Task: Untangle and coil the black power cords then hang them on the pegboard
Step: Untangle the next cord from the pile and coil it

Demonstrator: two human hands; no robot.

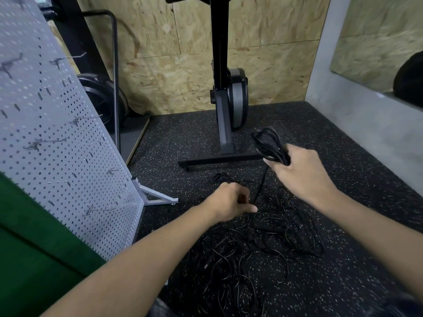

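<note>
Open floor (183, 143), left hand (231, 202) perhaps pinching cord (261, 184)

floor (343, 271): matt speckled rubber | wall (183, 65): rough wood-chip board | pegboard (57, 133): matt grey perforated metal | cords (263, 243): smooth black plastic, faint sheen | frame (219, 42): matt black metal | side wall (366, 124): smooth grey concrete

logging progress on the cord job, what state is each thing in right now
right hand: grips the coiled cord
coiled cord: looped, lifted off the floor
cord tail: hangs from the coil down to the left hand
left hand: curled round the cord tail
cord pile: tangled on the floor
pegboard hooks: bare, nothing hung
</note>
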